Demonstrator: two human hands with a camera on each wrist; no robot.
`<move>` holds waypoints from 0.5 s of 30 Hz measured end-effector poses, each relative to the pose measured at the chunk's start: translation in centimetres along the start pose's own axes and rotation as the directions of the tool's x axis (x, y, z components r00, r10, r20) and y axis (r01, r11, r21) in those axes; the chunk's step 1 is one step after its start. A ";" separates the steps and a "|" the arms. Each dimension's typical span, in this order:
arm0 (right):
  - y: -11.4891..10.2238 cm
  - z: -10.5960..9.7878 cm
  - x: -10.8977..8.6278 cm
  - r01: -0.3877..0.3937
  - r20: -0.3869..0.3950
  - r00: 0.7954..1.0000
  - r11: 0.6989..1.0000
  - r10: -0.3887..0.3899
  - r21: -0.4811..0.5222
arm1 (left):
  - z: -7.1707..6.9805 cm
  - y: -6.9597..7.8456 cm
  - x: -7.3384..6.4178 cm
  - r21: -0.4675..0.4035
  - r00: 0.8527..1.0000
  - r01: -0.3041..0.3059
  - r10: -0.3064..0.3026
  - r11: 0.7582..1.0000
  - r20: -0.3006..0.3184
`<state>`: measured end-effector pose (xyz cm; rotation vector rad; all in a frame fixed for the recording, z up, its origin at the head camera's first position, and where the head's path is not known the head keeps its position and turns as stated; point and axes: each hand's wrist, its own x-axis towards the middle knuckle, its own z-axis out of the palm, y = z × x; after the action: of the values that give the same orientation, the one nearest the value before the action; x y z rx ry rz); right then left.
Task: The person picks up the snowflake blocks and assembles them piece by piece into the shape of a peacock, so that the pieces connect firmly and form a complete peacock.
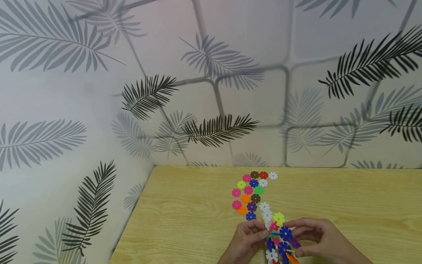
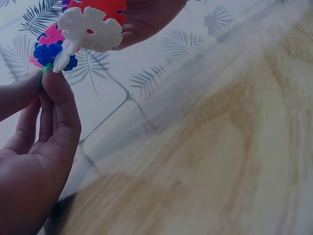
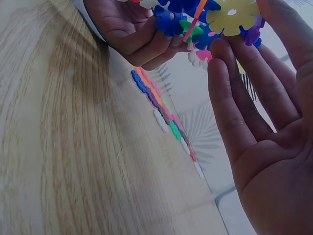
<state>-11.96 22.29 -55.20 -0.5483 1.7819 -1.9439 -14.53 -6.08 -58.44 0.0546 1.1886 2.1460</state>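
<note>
Both hands hold up a cluster of joined snowflake discs (image 1: pixel 285 233), flat notched plastic pieces in blue, white, pink, yellow, purple and orange. My left hand (image 1: pixel 245 240) pinches a green disc (image 2: pixel 44 73) at the cluster's left side between thumb and index finger. White (image 2: pixel 88 29) and blue discs (image 2: pixel 47 55) sit just above those fingertips in the left wrist view. On the other side my right hand (image 1: pixel 323 238) holds the cluster, thumb low by a purple disc (image 1: pixel 293 242). Its fingers touch a yellow disc (image 3: pixel 232 18) in the right wrist view. The cluster's lower end is cut off in the head view.
Loose snowflake discs lie in a curved double band on the wooden table (image 1: pixel 178 220) beyond the hands, among them a green disc (image 1: pixel 259 190) and a red disc (image 1: pixel 263 175). A leaf-patterned wall (image 1: pixel 250 99) rises behind the table's back edge.
</note>
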 end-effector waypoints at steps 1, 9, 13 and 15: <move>0.0 0.0 0.0 -0.002 0.006 1.000 1.000 0.002 0.013 | 0.0 0.0 0.0 -0.003 1.000 0.005 -0.005 1.000 0.003; -0.2 0.0 0.0 0.011 0.030 0.999 0.999 -0.012 0.038 | 0.1 0.0 -0.1 0.003 1.000 0.015 -0.015 1.000 0.021; -0.4 0.3 0.0 -0.003 0.017 1.000 1.000 0.003 0.024 | 0.0 0.1 -0.1 0.001 0.999 0.013 -0.013 1.000 0.032; -0.5 0.5 0.1 -0.025 0.003 1.000 0.999 0.025 0.020 | 0.0 0.0 -0.1 0.005 0.999 0.003 -0.004 1.000 0.041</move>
<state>-11.81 21.90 -54.64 -0.5194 1.7571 -1.9406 -14.48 -6.17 -58.42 0.0979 1.1693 2.1292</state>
